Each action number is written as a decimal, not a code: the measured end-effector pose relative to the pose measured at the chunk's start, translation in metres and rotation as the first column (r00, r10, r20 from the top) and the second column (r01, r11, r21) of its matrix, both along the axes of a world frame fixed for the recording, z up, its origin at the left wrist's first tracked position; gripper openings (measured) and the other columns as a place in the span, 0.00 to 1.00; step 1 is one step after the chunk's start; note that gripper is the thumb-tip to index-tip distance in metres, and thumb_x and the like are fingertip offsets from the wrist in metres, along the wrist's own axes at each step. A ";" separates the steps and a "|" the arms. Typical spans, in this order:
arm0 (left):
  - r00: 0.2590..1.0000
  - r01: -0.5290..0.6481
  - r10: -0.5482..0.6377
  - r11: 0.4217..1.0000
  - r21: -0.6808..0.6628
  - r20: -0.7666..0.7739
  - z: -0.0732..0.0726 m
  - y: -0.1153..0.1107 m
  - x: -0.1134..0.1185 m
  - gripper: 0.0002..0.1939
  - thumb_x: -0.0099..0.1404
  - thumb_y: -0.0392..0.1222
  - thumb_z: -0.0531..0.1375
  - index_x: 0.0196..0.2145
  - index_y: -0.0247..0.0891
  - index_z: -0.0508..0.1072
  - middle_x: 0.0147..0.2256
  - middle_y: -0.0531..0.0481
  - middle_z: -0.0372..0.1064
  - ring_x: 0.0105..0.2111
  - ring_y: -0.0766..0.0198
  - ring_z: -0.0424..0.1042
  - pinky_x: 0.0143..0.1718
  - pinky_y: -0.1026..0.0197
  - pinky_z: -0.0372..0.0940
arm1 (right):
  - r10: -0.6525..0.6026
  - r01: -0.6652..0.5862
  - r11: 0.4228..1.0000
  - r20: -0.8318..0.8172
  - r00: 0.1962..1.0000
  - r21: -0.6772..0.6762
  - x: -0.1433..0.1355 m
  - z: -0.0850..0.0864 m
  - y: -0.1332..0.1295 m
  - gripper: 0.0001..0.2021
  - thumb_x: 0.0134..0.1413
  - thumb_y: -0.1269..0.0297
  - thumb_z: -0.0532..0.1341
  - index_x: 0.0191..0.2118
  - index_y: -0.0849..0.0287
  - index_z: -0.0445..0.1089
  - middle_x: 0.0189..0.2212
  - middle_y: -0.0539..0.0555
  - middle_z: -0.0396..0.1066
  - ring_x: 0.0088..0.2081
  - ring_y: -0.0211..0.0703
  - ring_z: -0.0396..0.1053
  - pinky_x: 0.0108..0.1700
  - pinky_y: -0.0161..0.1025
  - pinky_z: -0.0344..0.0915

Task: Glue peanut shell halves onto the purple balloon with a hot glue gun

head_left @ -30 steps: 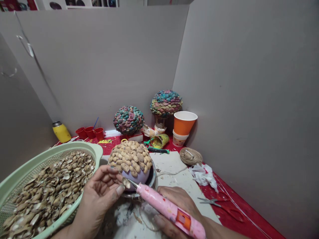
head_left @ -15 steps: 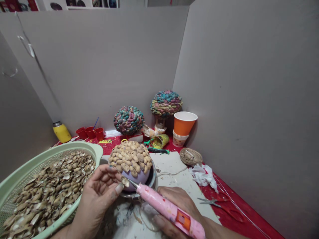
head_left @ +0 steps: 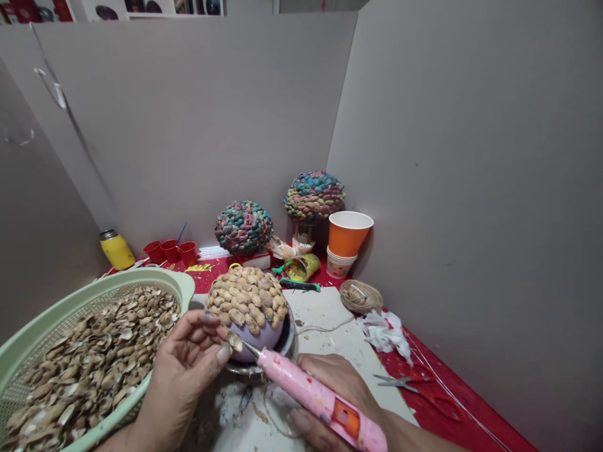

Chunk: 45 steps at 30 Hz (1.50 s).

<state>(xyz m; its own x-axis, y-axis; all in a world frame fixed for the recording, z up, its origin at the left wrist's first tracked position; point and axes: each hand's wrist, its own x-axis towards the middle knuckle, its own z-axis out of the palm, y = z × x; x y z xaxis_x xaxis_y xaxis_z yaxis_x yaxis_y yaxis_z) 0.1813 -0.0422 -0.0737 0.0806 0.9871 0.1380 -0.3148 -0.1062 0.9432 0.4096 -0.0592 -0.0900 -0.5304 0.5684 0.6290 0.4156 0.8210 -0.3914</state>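
Between the thumb and fingers of my left hand (head_left: 191, 355) is a half peanut shell (head_left: 234, 341), its hollow side showing. My right hand (head_left: 332, 389) grips a pink hot glue gun (head_left: 301, 383) with an orange trigger, and its metal nozzle reaches the shell's edge. Just behind stands a purple ball (head_left: 264, 336), its upper part covered with peanut shells (head_left: 247, 295). The ball rests in a dark round bowl (head_left: 288, 339). At left, a green colander (head_left: 186, 285) holds a heap of loose peanut shells (head_left: 98, 358).
Two colourful shell-covered balls (head_left: 244, 227) stand at the back beside an orange paper cup (head_left: 349, 235). Red cups (head_left: 169, 251) and a yellow bottle (head_left: 117, 250) are back left. Twine (head_left: 362, 295), crumpled white plastic (head_left: 386, 333) and scissors (head_left: 424, 389) lie right. Grey panels (head_left: 211, 113) enclose the table.
The peanut shell in my left hand has shifted very slightly to the left. Both hands keep their hold and are otherwise almost still.
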 end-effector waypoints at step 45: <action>0.994 -0.057 0.057 0.998 0.007 -0.093 -0.001 -0.003 0.008 0.15 0.51 0.37 0.72 0.35 0.38 0.73 0.29 0.52 0.76 0.30 0.68 0.75 0.33 0.71 0.71 | 0.032 -0.032 0.999 -0.011 0.999 0.007 -0.003 0.004 0.001 0.17 0.69 0.55 0.46 0.28 0.55 0.55 0.21 0.48 0.58 0.21 0.38 0.57 0.25 0.37 0.55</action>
